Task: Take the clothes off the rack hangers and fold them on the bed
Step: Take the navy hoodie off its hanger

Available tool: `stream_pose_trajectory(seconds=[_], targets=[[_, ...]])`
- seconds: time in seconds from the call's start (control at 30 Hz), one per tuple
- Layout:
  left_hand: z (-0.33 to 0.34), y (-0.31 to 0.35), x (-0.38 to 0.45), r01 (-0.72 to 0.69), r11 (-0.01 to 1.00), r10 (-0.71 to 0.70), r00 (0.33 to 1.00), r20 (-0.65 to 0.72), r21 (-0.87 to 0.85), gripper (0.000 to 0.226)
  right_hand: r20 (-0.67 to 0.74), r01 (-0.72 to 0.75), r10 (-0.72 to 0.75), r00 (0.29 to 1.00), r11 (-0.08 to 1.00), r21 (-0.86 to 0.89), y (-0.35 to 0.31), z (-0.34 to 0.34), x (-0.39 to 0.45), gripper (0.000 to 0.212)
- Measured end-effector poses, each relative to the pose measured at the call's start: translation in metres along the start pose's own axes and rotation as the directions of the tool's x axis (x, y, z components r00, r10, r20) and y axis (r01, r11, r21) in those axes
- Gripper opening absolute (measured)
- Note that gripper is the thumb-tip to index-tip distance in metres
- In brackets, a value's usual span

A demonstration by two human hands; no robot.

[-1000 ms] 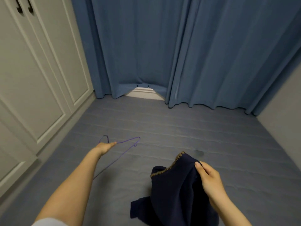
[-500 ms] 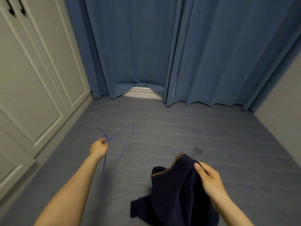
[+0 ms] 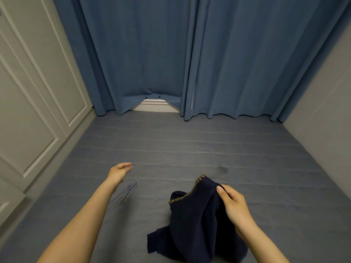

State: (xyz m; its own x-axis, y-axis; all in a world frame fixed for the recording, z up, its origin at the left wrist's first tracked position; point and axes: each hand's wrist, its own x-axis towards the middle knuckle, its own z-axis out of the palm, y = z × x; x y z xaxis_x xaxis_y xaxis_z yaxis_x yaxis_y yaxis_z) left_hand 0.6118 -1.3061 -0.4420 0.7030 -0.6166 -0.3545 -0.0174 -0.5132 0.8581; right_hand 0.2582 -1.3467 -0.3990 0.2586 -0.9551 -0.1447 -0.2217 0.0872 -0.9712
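A dark navy garment (image 3: 191, 226) with a tan stitched neckline hangs bunched over the grey-blue bed (image 3: 190, 149), its lower part lying on the cover. My right hand (image 3: 230, 203) pinches its upper edge near the neckline. My left hand (image 3: 118, 172) hovers over the bed to the left with relaxed fingers, holding nothing. A thin purple wire hanger (image 3: 124, 194), blurred, shows just below and right of that hand, mostly hidden behind my forearm.
Blue curtains (image 3: 171, 54) hang along the far side of the bed, with white trim (image 3: 156, 107) showing in a gap. White wardrobe doors (image 3: 34, 92) run along the left. A pale wall (image 3: 322, 101) borders the right.
My left hand let go of the purple hanger, which dropped toward the bed, and the hand opened. My right hand kept its pinch on the navy garment.
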Motion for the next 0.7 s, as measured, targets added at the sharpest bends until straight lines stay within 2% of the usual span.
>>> stream_pose_trajectory(seconds=[0.1,0.2,0.3,0.37,0.43,0.5,0.57,0.7], targets=[[0.022,0.011,-0.028,-0.109,0.985,0.075,0.967,0.242,0.131,0.034,0.005,-0.004,0.004,1.000,1.000,0.020,-0.008,-0.004,0.000,0.022],[0.042,0.031,-0.053,-0.241,0.939,0.085,0.854,0.513,0.246,0.046,0.003,0.020,-0.020,1.000,1.000,0.006,-0.018,-0.012,0.004,0.021],[0.068,0.058,-0.088,-0.373,0.900,0.144,0.741,0.656,0.224,0.061,-0.036,0.048,-0.047,0.998,0.999,0.013,-0.030,-0.027,0.006,0.018],[0.090,0.074,-0.113,-0.458,0.873,0.244,0.707,0.663,0.168,0.054,-0.098,0.066,-0.062,0.993,0.997,0.033,-0.037,-0.036,0.009,0.017],[0.111,0.090,-0.141,-0.537,0.835,0.368,0.707,0.604,0.119,0.027,-0.178,0.057,-0.036,0.983,0.992,0.112,-0.045,-0.050,0.008,0.016],[0.125,0.100,-0.166,-0.556,0.828,0.433,0.720,0.542,0.077,0.004,-0.249,0.040,0.008,0.969,0.982,0.186,-0.052,-0.065,0.007,0.016],[0.136,0.107,-0.190,-0.563,0.825,0.452,0.708,0.543,0.047,0.014,-0.296,0.045,0.033,0.955,0.966,0.254,-0.064,-0.084,0.002,0.014],[0.158,0.117,-0.228,-0.561,0.828,0.471,0.676,0.567,-0.020,0.008,-0.288,0.086,0.015,0.958,0.938,0.337,-0.092,-0.111,-0.011,0.015]])
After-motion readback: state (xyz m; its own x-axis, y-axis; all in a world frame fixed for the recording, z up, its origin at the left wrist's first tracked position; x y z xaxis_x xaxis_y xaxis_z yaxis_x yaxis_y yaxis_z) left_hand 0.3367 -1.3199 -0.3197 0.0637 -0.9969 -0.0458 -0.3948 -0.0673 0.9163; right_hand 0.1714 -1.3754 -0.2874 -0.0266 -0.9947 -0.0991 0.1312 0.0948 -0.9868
